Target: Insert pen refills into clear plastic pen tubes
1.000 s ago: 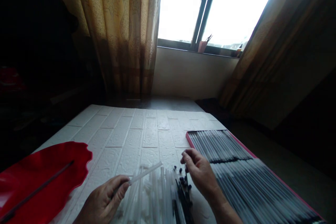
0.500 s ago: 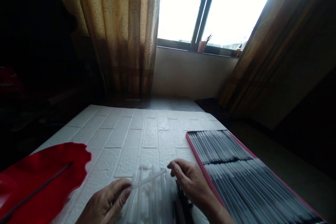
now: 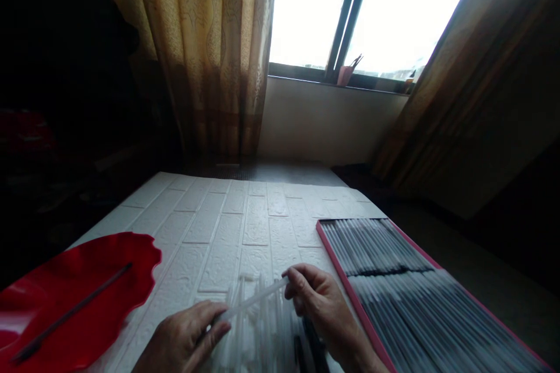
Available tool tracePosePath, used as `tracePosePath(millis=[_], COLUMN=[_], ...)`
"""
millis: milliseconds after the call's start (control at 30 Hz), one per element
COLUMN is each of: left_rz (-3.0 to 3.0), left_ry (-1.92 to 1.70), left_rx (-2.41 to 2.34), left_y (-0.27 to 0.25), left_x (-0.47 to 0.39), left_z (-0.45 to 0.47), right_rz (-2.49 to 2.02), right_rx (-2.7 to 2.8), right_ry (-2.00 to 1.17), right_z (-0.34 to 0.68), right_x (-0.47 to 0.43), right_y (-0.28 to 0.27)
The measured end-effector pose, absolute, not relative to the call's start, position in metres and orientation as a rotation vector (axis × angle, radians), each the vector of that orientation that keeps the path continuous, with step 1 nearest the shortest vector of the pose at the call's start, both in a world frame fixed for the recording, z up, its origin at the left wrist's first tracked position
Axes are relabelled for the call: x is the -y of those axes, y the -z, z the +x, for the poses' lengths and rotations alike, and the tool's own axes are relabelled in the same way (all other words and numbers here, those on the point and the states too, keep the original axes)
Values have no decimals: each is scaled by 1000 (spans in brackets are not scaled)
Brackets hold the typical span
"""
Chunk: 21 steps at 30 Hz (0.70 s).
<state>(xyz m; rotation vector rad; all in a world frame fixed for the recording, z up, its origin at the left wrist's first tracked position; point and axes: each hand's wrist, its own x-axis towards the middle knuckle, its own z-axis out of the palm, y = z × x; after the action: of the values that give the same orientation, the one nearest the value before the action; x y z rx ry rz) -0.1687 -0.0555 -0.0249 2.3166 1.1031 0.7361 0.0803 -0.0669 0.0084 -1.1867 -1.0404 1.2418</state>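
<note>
A slim clear plastic tube (image 3: 258, 297) slants between my two hands. My left hand (image 3: 188, 329) pinches its lower end between thumb and fingers. The upper end is in the closed fingertips of my right hand (image 3: 317, 300). Beneath it, several similar clear tubes (image 3: 265, 341) lie side by side on the white brick-patterned tabletop (image 3: 251, 227). Some dark slender pieces (image 3: 312, 344) rest beside them, partly covered by my right hand and blurred.
At left sits a red scalloped tray (image 3: 131, 297) with one dark thin stick (image 3: 79, 312) in it. A shallow red-edged box (image 3: 335, 262) at right holds tightly packed rows of slender pen-like sticks (image 3: 420, 309). Behind the table are curtains (image 3: 205, 58) and a window.
My right fingertips have closed on the tube's upper end, where they were just beside it before. The whole view has shifted slightly, so things appear further right.
</note>
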Motion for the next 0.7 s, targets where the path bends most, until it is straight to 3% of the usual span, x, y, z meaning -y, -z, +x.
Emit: tracePosePath(millis=[400, 700], left_rz=[2538, 2077], left_ry=[-792, -721], left_rx=[-1047, -981], left_y=[11, 14], left_x=[63, 61], left_z=[-155, -163], right_rz=[-1108, -1078], right_rx=[868, 861], right_ry=[-1385, -1335], right_z=[65, 87], right_x=[69, 70], right_y=[-4, -19])
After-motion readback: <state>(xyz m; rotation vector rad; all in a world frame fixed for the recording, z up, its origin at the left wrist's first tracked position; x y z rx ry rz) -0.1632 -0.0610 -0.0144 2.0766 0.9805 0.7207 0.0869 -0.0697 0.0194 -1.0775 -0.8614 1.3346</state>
